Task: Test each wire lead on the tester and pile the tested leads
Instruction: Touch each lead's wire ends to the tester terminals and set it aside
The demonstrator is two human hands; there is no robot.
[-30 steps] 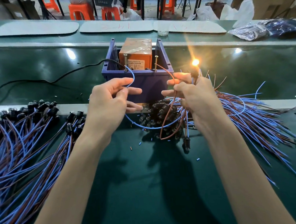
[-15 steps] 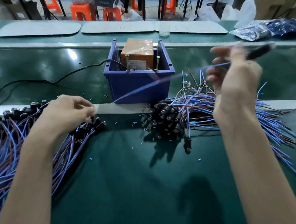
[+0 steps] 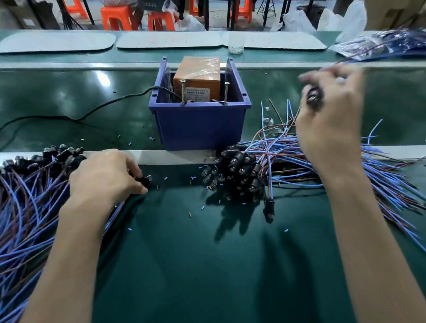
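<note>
Left hand (image 3: 107,176) rests on the left lead pile (image 3: 21,215), fingers pinched on a black socket (image 3: 144,180) at the pile's edge. Right hand (image 3: 330,117), blurred, is raised over the right pile (image 3: 295,160), closed on a lead (image 3: 313,97). Beyond, the tester (image 3: 196,80) sits in a blue bin (image 3: 199,127).

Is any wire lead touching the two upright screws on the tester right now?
No: the two upright screws at the front of the orange tester box in the blue plastic bin stand bare, with no lead on them.
</note>
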